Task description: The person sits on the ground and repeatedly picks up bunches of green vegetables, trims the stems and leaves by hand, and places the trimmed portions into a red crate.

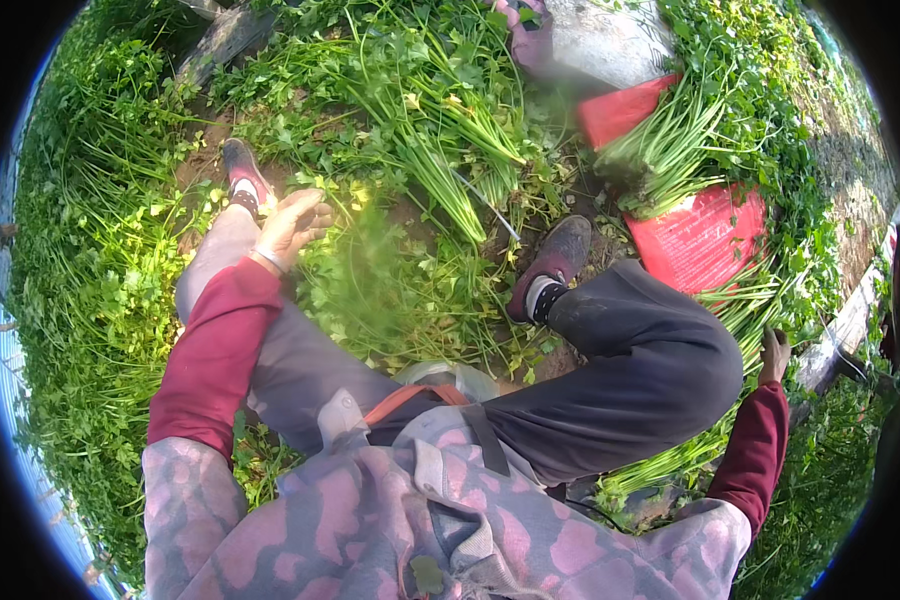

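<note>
Outdoors, ground-level work among leafy celery-like greens; the person is seated with knees apart. Step in hand, as I judge it: sorting pulled stalks into bunches. One bundle of pale-stemmed stalks (670, 140) lies over the red plastic sheet (700, 240), stem ends toward the person's feet, leaves toward the right. Further loose stalks (440, 180) lie ahead, between the feet, stems slanting down toward the right shoe (555, 265). Just beside them, a thin pale strip (487, 205), perhaps a blade.

Left hand (292, 225): above the left shin, palm partly turned up, fingers half-bent; cannot tell whether its grip is on anything, as a green blur sits close by. Right hand (775, 355): far out at the right, in shadow, by the stalks (750, 312) beyond the right knee; its grip cannot be told either, closed or not.

Next move, by my reading, calls for a firm grasp low on the stems, ends kept level, leaves uncrushed.

Containers: a whitish sack (610, 45) lies at the top, contents hidden. The red sheet works as an open mat, bearing the bundle rather than enclosing it.
</note>
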Tool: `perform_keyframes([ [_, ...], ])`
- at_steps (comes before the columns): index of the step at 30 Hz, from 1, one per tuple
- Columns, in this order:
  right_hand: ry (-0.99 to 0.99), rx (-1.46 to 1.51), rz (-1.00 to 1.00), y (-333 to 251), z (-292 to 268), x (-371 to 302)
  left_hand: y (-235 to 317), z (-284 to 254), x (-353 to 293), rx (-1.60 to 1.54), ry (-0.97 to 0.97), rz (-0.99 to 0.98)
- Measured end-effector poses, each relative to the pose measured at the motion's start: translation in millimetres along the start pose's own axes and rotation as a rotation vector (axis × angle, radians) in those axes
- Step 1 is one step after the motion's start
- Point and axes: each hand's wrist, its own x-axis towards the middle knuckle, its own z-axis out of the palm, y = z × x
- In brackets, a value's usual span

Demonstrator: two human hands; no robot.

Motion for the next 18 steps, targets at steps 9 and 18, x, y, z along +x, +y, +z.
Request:
perform_keyframes([
  [9, -1.351, -0.345, -0.843, -393, 304, -226, 0, 19, -27, -0.157, -0.426, 0.180],
  [18, -1.096, -0.258, -0.365, -282, 446, -340, 14, -23, -34, -0.286, -0.251, 0.225],
])
